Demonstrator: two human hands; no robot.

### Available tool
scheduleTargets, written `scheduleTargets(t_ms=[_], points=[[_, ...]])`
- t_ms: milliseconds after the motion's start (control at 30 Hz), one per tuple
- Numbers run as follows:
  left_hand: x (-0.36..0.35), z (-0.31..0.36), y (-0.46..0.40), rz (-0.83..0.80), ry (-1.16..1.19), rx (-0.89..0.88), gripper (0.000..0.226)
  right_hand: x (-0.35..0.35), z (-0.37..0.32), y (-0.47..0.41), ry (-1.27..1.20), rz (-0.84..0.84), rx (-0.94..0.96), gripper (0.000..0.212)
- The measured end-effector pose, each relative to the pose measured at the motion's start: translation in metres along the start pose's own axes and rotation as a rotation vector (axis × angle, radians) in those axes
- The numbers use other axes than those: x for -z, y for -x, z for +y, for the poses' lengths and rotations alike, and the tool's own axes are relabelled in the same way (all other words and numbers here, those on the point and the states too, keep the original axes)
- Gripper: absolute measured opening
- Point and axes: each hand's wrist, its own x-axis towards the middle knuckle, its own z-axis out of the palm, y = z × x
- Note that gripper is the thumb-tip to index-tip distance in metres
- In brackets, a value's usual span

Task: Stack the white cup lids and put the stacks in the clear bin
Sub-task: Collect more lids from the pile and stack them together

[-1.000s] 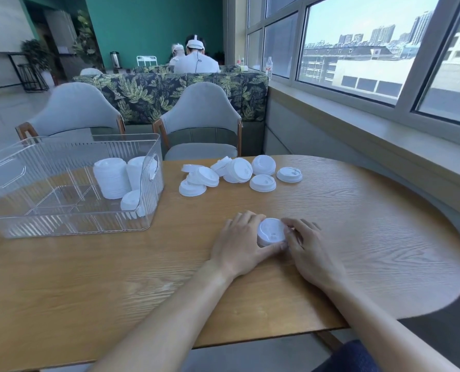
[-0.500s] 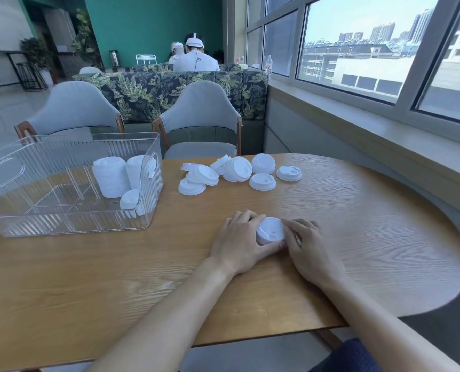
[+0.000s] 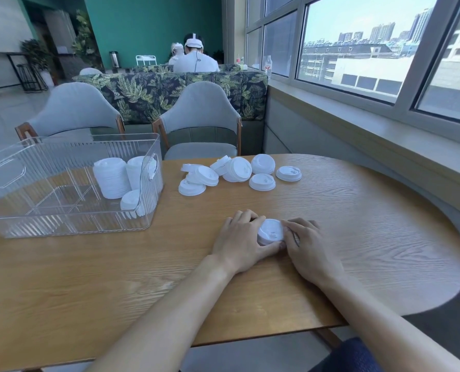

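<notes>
- White lids are sitting in a short stack on the wooden table, cupped between both hands; the left hand is curling round its left side with the thumb along the near edge, and the right hand is wrapping its fingers against the right side.
- Neither hand is lifting anything: the stack looks to be resting on the table, domed top facing up, its short axis standing upright (how many lids it holds I cannot tell).
- Beyond the hands and slightly left, loose lids are lying scattered, some flat with tops up, a few leaning on neighbours; these are waiting to be gathered.
- Further left of the left hand, the clear bin is already holding tall stacks standing upright at its near-right end, plus one lower group tipped on its side against the wall.
- Judging from this, the work is sitting past the halfway mark: the scattered lids need nesting, and the stack in hand needs carrying left into the bin.
</notes>
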Motion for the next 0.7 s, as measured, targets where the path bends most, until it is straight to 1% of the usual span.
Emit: scheduleTargets(t_ms=[133,267,400,467,533,633,700], points=[[-0.0005,0.0002,0.0009,0.015,-0.008,0.0,0.09,0.0013,-0.0008,0.0012,-0.009,-0.001,-0.005,0.034],[-0.0004,0.0015,0.0031,0.028,0.004,0.006,0.1,0.002,-0.0026,0.003,0.003,0.014,-0.005,0.033],[0.0019,0.003,0.0046,0.027,0.066,0.014,0.098,0.0024,-0.0029,0.0026,-0.004,0.004,-0.021,0.032],[0.0038,0.004,0.0049,0.032,0.133,0.035,0.096,0.0036,-0.0037,0.0032,-0.037,0.014,-0.035,0.037],[0.0061,0.0031,0.0054,0.046,0.23,0.078,0.087,0.0052,-0.0053,0.0045,-0.063,0.007,-0.044,0.044],[0.0054,-0.0009,0.0041,0.118,0.343,0.153,0.054,0.0075,-0.0069,0.0066,-0.082,-0.024,-0.042,0.061],[0.0047,-0.0037,0.001,0.174,0.402,0.209,0.042,0.0089,-0.0087,0.0075,-0.055,-0.052,-0.02,0.07]])
